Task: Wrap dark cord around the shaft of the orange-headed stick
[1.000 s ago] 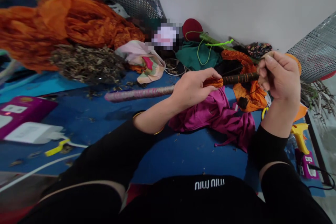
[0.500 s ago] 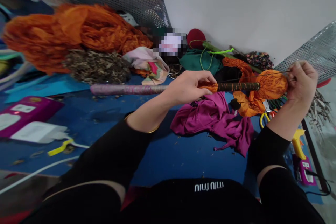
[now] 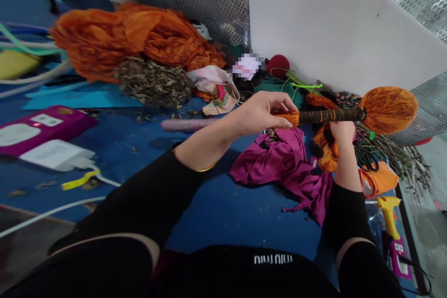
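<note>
My left hand (image 3: 265, 111) is closed round a long stick, its thumb and fingers pinching an orange-wrapped stretch. A pale purple length (image 3: 186, 124) shows on the other side of my forearm. Beyond the fingers, a dark wrapped shaft (image 3: 330, 115) with thin orange bands leads to a round head covered in orange cloth (image 3: 389, 109). My right hand (image 3: 344, 134) is below the shaft, near bunched orange fabric (image 3: 326, 156); its fingers are hidden behind the shaft. Magenta cloth (image 3: 282, 160) lies crumpled under the stick.
Orange fabric (image 3: 139, 39) and a dry brown clump (image 3: 153, 83) lie at the back left. A purple power strip (image 3: 66, 121) with a white charger (image 3: 57, 153) sits left. At the right are a yellow glue gun (image 3: 389, 214) and dry stems (image 3: 408, 165). A white panel (image 3: 331, 23) stands behind.
My right hand has left the orange head, where it was pulling a dark thread, and moved down and left below the shaft. My left hand keeps its hold; the view has shifted.
</note>
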Tool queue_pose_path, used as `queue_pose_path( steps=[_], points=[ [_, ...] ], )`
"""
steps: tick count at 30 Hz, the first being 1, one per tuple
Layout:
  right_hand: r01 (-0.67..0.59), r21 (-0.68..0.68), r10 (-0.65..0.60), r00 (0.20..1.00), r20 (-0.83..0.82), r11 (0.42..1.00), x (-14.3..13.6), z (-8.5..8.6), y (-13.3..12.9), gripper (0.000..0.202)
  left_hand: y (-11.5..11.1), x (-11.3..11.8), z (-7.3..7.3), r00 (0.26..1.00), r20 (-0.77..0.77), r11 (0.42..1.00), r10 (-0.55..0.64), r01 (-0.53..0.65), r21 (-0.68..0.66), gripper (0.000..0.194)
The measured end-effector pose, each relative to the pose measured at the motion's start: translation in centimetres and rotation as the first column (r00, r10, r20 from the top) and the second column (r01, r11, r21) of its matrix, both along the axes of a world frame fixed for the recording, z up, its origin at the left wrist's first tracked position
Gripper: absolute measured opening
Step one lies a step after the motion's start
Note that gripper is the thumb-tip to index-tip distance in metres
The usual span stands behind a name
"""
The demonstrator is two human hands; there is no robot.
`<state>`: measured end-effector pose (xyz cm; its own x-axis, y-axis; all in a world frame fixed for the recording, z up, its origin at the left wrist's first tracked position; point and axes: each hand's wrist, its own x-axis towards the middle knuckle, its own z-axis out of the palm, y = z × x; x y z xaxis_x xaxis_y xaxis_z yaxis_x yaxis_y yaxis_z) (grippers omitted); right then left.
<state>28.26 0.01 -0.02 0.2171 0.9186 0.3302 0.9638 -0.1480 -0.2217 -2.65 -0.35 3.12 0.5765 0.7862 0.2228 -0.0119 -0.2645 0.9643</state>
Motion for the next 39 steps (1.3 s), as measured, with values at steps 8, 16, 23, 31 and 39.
queue_pose_path(
  steps=[8,16,23,31,39],
  points=[
    [-0.555,0.274,0.54,0.398,-0.741,0.785,-9.5,0.2,-4.6,0.04,-0.5,0.5,0.2,0.988,0.144,0.998,0.064,-0.067,0.015,0.026],
    [-0.354,0.752,0.763,0.576,-0.293,0.556,-10.2,1.6,-6.5,0.039,-0.1,0.7,0.0,0.983,0.161,0.987,0.083,-0.059,-0.151,0.028],
    [-0.174,0.576,0.601,0.185,-0.778,0.799,-12.9,1.4,-7.0,0.049,-0.4,1.8,-0.8,0.987,0.136,0.983,0.088,-0.063,-0.175,0.037],
    [-0.004,0.524,0.508,0.256,-0.823,0.852,-13.9,1.7,-8.5,0.048,-0.8,2.3,-1.2,0.974,0.123,0.978,0.188,-0.175,-0.111,0.037],
    [-0.201,0.521,0.558,0.308,-0.77,0.83,-13.5,1.4,-9.1,0.041,-0.6,2.5,-1.9,0.963,-0.106,0.965,0.248,-0.235,0.119,0.035]
  ],
)
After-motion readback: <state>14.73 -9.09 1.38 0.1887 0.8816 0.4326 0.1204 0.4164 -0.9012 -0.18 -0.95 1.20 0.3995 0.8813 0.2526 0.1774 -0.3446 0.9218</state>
